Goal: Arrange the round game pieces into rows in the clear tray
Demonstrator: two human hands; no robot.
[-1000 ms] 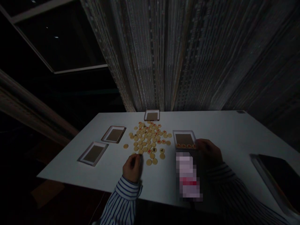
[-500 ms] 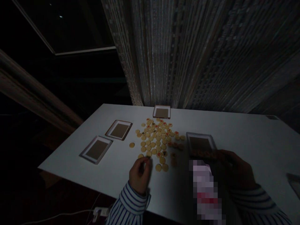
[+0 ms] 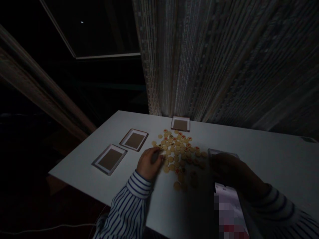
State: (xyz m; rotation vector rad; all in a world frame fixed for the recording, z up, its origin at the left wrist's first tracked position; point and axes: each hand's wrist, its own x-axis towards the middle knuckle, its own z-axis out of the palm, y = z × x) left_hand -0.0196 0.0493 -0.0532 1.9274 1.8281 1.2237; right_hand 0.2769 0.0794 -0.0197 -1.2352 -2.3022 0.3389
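- Yellowish round discs (image 3: 177, 153) lie in a loose spread mid-surface (image 3: 269, 159), mostly one layer deep. Some show red or dark markings, many show plain faces. Spacing probably lets fingers get at single pieces.
- Left hand (image 3: 149, 162) is at the left edge of the spread, thumb and forefinger curved with a clear gap between them. Fingertips sit right beside the nearest discs; can't tell if they touch. No disc visible in the grip.
- Right hand (image 3: 231, 169) is over the right tray (image 3: 223, 151), back of hand up, in deep shadow. It hides most of the tray; far rim shows. Fingers too dark to read: can't tell open or closed, or whether anything's held.
- Other trays: far tray (image 3: 180, 124) behind the discs, upper-left tray (image 3: 135, 139) and lower-left tray (image 3: 110, 159) off to the left, near each other. All flat, brown inside. Layout around the discs presumably keeps each in reach.
- Phone-like device (image 3: 227, 196) lies below the right hand, partly pixelated; looks parked on the near side, away from the discs.
- Shadow darkens the right-hand discs; markings there mostly unreadable.
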